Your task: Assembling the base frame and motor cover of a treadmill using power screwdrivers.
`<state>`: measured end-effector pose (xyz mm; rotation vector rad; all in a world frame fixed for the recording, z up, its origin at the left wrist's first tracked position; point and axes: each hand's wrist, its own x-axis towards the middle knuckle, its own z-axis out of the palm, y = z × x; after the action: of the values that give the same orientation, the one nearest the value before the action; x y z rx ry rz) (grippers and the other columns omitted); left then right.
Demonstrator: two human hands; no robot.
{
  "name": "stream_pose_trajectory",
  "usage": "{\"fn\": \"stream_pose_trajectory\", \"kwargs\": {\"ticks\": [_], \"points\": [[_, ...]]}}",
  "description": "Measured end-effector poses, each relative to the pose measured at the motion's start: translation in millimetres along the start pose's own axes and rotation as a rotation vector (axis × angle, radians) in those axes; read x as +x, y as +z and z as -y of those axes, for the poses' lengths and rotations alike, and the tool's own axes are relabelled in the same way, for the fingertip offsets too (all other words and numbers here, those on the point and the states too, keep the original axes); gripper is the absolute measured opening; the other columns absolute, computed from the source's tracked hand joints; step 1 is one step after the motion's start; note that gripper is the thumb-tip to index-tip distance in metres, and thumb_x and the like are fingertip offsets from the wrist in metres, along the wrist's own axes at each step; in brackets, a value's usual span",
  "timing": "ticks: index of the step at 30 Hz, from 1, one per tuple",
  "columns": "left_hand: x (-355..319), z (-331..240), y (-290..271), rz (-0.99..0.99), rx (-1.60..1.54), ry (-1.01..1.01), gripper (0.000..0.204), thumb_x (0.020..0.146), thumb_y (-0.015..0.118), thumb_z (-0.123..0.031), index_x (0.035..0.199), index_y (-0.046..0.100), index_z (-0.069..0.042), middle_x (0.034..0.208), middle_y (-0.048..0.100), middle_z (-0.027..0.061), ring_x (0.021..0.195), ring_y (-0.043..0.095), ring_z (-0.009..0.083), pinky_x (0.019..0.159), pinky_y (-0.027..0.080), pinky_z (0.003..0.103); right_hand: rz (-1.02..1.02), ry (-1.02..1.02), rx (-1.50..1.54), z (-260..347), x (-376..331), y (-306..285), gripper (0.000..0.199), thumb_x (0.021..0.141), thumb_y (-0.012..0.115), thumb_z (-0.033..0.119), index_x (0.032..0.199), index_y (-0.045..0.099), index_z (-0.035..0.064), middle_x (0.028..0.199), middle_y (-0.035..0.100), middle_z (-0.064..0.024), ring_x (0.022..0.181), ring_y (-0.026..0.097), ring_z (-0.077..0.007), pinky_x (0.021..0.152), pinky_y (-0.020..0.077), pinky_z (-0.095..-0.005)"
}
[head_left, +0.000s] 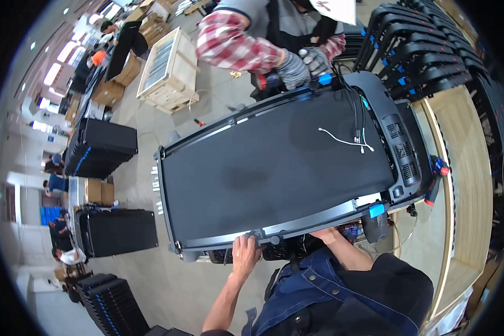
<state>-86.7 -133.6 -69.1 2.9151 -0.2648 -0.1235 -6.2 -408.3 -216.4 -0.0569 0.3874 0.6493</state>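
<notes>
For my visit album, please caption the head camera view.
Left hand on the near rail of a treadmill, right hand partly hidden beneath, gloved co-worker opposite.

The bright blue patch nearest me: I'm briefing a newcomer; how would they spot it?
On the large black flat-belted machine, follow the near silver-edged rail rightward, past your bare right hand. The bright blue patch is near its right end. Unlike the blue tab beside the co-worker's grey gloves, it's on your side.
</notes>
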Motion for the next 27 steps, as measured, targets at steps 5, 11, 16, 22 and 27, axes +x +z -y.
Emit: {"fn": "stream_pose_trajectory", "kwargs": {"ticks": [5, 11, 16, 22, 27], "points": [[-8, 26, 38, -0.187, 0.078, 0.041, 0.046, 0.064, 0.081, -0.015, 0.104, 0.060, -0.007, 0.103, 0.060, 0.0118, 0.094, 0.056, 0.0333, 0.081, 0.044, 0.046, 0.073, -0.166, -0.108, 5, -3, -1, 0.054, 0.102, 0.047, 0.050, 0.136, 0.058, 0.0099, 0.134, 0.061, -0.0085, 0.119, 0.058, -0.0255, 0.112, 0.0396, -0.0440], [-7, 30, 45, -0.328, 0.191, 0.069, 0.020, 0.076, 0.069, -0.016, 0.091, 0.056, -0.010, 0.091, 0.055, 0.0095, 0.083, 0.054, 0.0293, 0.071, 0.043, 0.041, 0.088, -0.432, -0.140, 33, -35, 10, 0.055, 0.102, 0.047, 0.050, 0.139, 0.054, 0.0095, 0.135, 0.060, -0.0094, 0.121, 0.057, -0.0261, 0.113, 0.0386, -0.0446], [-3, 25, 28, -0.339, 0.128, 0.092, 0.021, 0.075, 0.070, -0.014, 0.089, 0.055, -0.009, 0.088, 0.052, 0.0106, 0.081, 0.054, 0.0305, 0.069, 0.043, 0.042, 0.136, -0.607, -0.146, 40, -57, 17, 0.057, 0.102, 0.047, 0.050, 0.141, 0.052, 0.0092, 0.136, 0.059, -0.0102, 0.123, 0.056, -0.0265, 0.114, 0.0378, -0.0452], [-19, 20, -96, -0.305, 0.105, 0.269, 0.051, 0.059, 0.087, -0.015, 0.101, 0.060, -0.006, 0.091, 0.056, 0.0106, 0.084, 0.057, 0.0296, 0.070, 0.049, 0.039, 0.189, -0.682, -0.086, 19, -58, 13, 0.059, 0.102, 0.047, 0.051, 0.144, 0.049, 0.0089, 0.137, 0.058, -0.0111, 0.125, 0.056, -0.0271, 0.115, 0.0367, -0.0458], [-50, -9, -258, -0.456, 0.156, 0.390, 0.062, 0.071, 0.082, -0.036, 0.123, 0.064, -0.008, 0.084, 0.056, 0.0044, 0.070, 0.054, 0.0200, 0.060, 0.045, 0.033, 0.276, -0.523, -0.073, 9, 8, 32, 0.061, 0.102, 0.046, 0.051, 0.146, 0.046, 0.0086, 0.138, 0.058, -0.0118, 0.126, 0.055, -0.0275, 0.116, 0.0359, -0.0463]]}}
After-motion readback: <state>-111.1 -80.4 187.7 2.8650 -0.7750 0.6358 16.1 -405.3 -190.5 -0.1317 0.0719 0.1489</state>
